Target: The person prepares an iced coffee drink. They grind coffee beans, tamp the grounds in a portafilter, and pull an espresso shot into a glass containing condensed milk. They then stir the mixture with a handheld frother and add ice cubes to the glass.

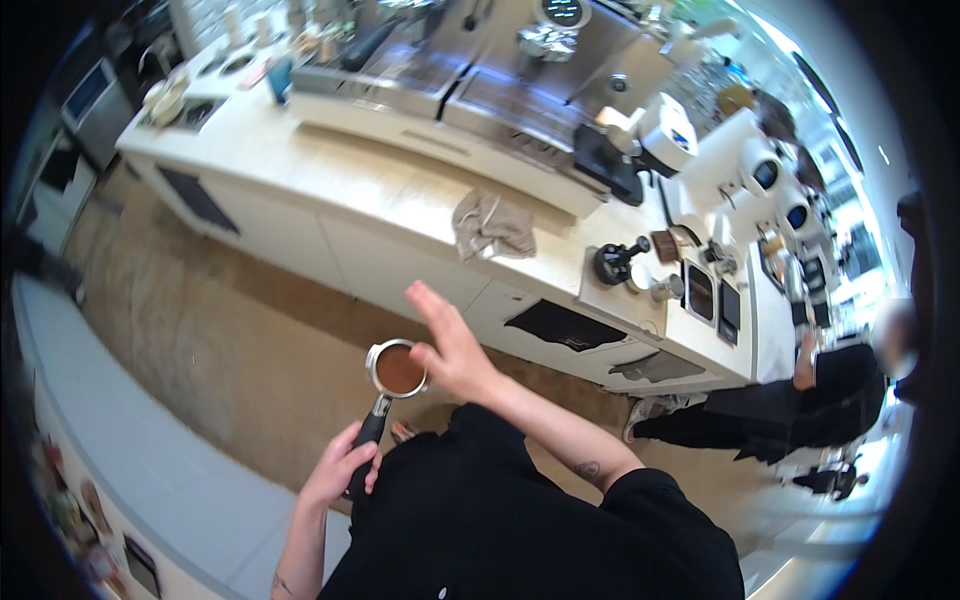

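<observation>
My left hand (344, 463) is wrapped around the black handle of a portafilter (370, 432), held in front of my body above the floor. Its metal basket faces up, filled with brown coffee grounds (400, 370) whose surface looks level. Beside the basket's right edge is my right hand (456, 352), fingers stretched out and thumb apart, gripping nothing. The thumb tip overlaps the rim in this view; whether it touches, I cannot tell.
Ahead runs a counter (360, 185) with an espresso machine (450, 97), a crumpled cloth (493, 225), a black tamper (619, 259) and a brush (664, 245). White grinders (757, 169) stand at right. A person in black (795, 409) is to the right; another counter (135, 420) lies left.
</observation>
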Tool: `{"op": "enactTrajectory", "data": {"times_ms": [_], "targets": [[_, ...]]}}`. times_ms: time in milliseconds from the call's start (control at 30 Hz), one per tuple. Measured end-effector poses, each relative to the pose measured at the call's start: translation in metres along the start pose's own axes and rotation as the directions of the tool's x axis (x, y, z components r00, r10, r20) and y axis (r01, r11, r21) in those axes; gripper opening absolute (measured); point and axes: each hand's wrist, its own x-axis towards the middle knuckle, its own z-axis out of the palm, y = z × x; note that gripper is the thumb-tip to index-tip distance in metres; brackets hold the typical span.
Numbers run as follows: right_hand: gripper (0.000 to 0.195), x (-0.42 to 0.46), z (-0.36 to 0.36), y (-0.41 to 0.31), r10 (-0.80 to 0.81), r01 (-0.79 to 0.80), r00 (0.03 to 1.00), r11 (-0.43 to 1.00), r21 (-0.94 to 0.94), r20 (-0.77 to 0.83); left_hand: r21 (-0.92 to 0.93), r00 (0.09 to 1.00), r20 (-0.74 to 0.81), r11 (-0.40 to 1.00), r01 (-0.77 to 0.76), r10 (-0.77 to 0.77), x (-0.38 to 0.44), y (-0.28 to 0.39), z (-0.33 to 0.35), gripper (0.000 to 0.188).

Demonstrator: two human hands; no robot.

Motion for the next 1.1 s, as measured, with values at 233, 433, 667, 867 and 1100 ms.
{"op": "enactTrajectory", "data": {"times_ms": [233, 433, 667, 867, 1100], "targets": [[0.037, 0.01, -0.022, 0.033, 0.209, -0.216, 0.975, 0.97, -0.11, -0.069, 0.057, 0.996, 0.061, 0.997, 0.056, -0.059, 0.044, 0.041, 0.004, 0.019], [0.033, -0.015, -0.076, 0.058, 0.437, -0.442, 0.875, 0.897, 0.027, -0.208, 0.044, 0.978, 0.206, 0.999, -0.027, 0.017, 0.115, 0.102, 0.012, 0.026], [0.039, 0.061, -0.076, 0.084, 0.479, -0.445, 0.845, 0.386, 0.808, 0.237, 0.395, 0.944, 0.25, 0.868, -0.301, 0.213, 0.258, 0.203, 0.059, 0.049], [0.056, 0.167, -0.106, 0.115, 0.35, -0.27, 0.927, 0.371, 0.889, 0.135, 0.375, 0.912, 0.386, 0.879, -0.294, 0.14, 0.34, 0.283, 0.086, 0.046], [0.056, 0.229, -0.113, 0.147, 0.348, -0.189, 0.937, 0.402, 0.896, 0.042, 0.379, 0.903, 0.402, 0.871, -0.313, 0.15, 0.384, 0.337, 0.085, 0.045]]}}
